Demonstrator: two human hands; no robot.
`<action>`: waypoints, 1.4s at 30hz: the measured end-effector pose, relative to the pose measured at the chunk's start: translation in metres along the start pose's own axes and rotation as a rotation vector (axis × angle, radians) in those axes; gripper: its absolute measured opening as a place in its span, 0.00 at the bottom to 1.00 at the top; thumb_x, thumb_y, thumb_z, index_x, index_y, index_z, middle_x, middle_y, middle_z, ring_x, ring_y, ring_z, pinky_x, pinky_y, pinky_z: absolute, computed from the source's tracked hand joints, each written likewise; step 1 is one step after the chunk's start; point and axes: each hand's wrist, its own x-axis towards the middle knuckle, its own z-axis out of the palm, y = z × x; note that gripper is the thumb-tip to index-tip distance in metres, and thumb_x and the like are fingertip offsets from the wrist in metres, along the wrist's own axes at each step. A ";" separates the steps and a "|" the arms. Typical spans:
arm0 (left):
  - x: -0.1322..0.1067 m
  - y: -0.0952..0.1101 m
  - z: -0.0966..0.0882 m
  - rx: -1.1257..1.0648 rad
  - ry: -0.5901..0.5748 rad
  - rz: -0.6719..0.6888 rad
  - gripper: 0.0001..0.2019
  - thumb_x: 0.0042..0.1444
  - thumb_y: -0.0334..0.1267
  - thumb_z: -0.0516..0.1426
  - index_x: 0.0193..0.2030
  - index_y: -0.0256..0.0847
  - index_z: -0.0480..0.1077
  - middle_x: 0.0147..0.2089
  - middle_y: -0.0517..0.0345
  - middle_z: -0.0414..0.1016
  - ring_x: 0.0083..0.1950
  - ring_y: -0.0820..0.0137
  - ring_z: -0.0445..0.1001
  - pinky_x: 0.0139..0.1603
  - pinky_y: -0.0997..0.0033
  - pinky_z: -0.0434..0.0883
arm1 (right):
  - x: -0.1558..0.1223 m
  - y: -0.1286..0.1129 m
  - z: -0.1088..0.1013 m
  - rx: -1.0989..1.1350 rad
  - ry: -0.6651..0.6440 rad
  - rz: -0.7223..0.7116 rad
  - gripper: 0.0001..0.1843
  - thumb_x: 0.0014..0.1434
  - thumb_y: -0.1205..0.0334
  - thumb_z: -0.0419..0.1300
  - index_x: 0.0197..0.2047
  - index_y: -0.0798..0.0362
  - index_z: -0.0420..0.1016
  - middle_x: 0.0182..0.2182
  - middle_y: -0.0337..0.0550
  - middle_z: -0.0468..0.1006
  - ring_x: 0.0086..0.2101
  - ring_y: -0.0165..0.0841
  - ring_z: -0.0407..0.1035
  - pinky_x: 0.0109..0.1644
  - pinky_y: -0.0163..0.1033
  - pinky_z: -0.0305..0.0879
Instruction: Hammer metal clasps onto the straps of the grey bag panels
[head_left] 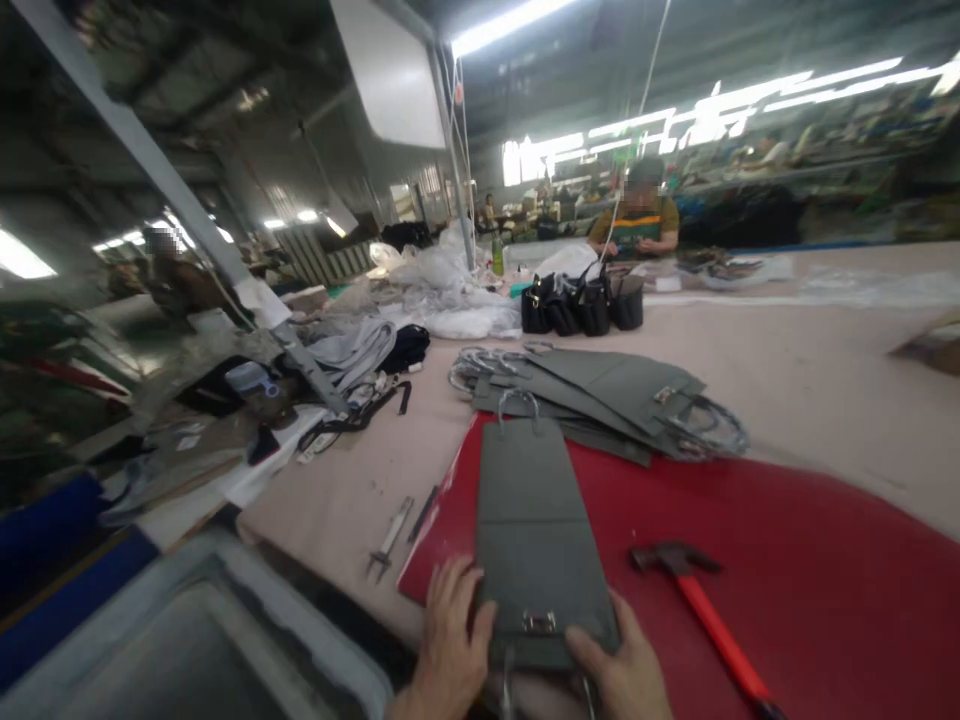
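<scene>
A long grey-green bag panel (534,545) lies lengthwise before me, with a looped handle at its far end and a metal clasp (538,622) near its close end. My left hand (451,632) rests along its left edge, fingers stretched forward and thumb apart, touching the edge. At the near right corner, my right hand (624,662) grips the panel, thumb on top and fingers around the side. Another handle hangs below the near end, partly hidden. Beneath the panel is a red mat (810,580).
A claw hammer (709,610) with a red handle lies on the mat at right. Calipers (390,538) lie at left. Beyond are stacked grey-green panels (600,385) with handles and several black bags (581,305). A metal post (225,255) rises at left. A co-worker (639,220) sits across the table.
</scene>
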 end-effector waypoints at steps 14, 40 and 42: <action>0.037 0.010 -0.039 -0.035 -0.477 0.333 0.04 0.63 0.35 0.58 0.42 0.39 0.72 0.44 0.51 0.71 0.46 0.61 0.68 0.45 0.60 0.68 | 0.001 -0.012 -0.003 -0.990 0.024 -0.383 0.18 0.56 0.65 0.61 0.51 0.49 0.74 0.43 0.49 0.70 0.38 0.39 0.71 0.38 0.42 0.69; 0.028 -0.038 -0.026 -0.309 -0.451 0.662 0.19 0.61 0.24 0.44 0.42 0.40 0.76 0.44 0.48 0.77 0.46 0.66 0.74 0.58 0.55 0.73 | 0.033 -0.037 -0.020 -1.448 -0.822 -1.059 0.08 0.67 0.66 0.54 0.37 0.53 0.72 0.37 0.47 0.71 0.36 0.38 0.61 0.39 0.42 0.57; 0.027 -0.038 -0.026 -0.302 -0.455 0.676 0.20 0.61 0.24 0.43 0.43 0.39 0.76 0.45 0.47 0.78 0.48 0.65 0.74 0.59 0.54 0.73 | 0.032 -0.036 -0.027 -1.382 -0.836 -1.067 0.08 0.66 0.67 0.55 0.35 0.53 0.73 0.38 0.47 0.73 0.37 0.38 0.60 0.40 0.42 0.58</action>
